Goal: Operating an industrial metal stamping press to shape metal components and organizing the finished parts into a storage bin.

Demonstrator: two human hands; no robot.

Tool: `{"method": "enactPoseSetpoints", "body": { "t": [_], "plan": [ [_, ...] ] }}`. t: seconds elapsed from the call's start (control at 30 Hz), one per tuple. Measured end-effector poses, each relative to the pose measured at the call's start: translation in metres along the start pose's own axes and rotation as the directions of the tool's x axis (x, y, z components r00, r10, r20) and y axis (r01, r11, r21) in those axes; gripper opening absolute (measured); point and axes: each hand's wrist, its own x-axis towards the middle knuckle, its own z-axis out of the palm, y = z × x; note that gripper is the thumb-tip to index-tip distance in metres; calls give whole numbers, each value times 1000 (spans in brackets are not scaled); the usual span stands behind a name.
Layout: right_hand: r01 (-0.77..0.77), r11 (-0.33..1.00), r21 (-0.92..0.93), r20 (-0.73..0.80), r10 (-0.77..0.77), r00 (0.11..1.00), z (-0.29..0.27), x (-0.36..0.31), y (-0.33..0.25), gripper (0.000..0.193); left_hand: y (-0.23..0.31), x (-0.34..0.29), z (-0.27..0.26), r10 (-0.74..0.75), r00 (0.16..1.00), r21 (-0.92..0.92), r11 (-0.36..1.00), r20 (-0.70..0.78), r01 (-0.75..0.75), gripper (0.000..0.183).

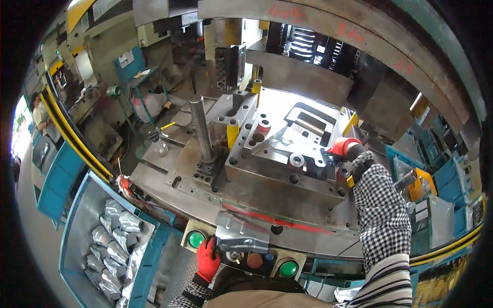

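Note:
My left hand (208,259), in a red glove, is closed on the left end of a formed sheet-metal part (242,237). This grey, slightly blurred part is above the control panel at the press's front edge. My right hand (344,148), in a red and dark glove, reaches to the right side of the die block (285,185). Its fingers close at the edge of a flat sheet-metal part (300,142), which lies on the die and has a large cut-out. The right fingertips are partly hidden.
Green buttons (196,238) and a red button (254,261) sit on the control panel. A blue-framed bin (77,246) at lower left holds several formed metal parts (110,244). Beside the die stands a steel guide post (201,128). The press frame (328,20) arches overhead.

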Motion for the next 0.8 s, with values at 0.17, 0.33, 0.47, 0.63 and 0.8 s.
{"method": "enactPoseSetpoints", "body": {
  "t": [0.17,0.33,0.47,0.63,0.8],
  "plan": [
    [-145,967,-208,-435,41,899,-31,-8,-85,71,3,-2,-10,20,1000,-33,999,-22,-21,72],
    [51,994,101,-597,20,802,17,1,-94,54,9,7,-1,71,997,-36,997,13,-71,70],
    [82,983,164,-806,86,586,22,-25,-104,67,9,13,-2,76,994,-29,997,75,-74,72],
    [661,520,541,-692,-172,701,111,-164,-151,64,-29,0,-38,102,986,55,992,130,-110,82],
    [58,586,808,146,-296,944,375,-280,-95,76,-113,24,-41,-47,999,72,996,14,46,95]
  ]
}}
